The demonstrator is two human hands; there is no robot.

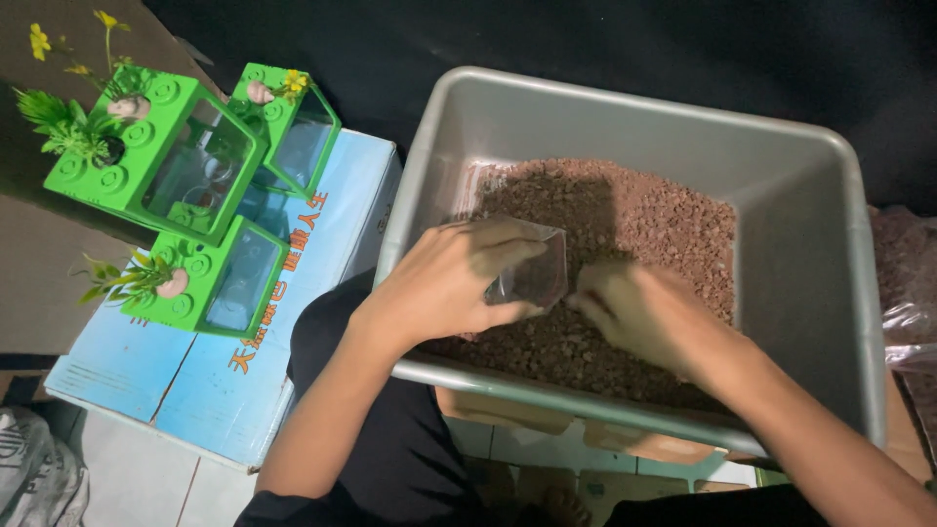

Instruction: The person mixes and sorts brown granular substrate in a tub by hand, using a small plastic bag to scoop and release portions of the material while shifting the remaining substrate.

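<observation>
Two hands are down in the tub (488, 127) together. The left hand (444, 283) is curled around a small clear cup (532, 273), thumb underneath and fingers over its top edge. The right hand (634, 307) lies on the gravel (634, 215) just at the cup's 3 o'clock, fingers bent and spread narrow, palm down, holding nothing that shows, though it is blurred and its fingertips may be dug into the grains.

So the relation that counts: cup and right hand sit side by side, almost touching, with the cup's open end seeming to face 3 o'clock, toward that right hand. Its long axis seems to run roughly 9 to 3, tipped over on its side and not upright. The left hand is plainly the one in charge of the cup; the right is nearer the loose gravel.

That cup looks thin, see-through and squarish at the rim, with a glint on its wall; whether any gravel is inside yet cannot be told. It hovers low at the near side of the tub, right over the reddish-brown grains, which fill the tub's floor from the middle out to 12 o'clock.

Off at 9 o'clock, well apart, three green planters (185, 156) with clear walls and small fake plants sit stacked on a blue box (185, 376).
</observation>
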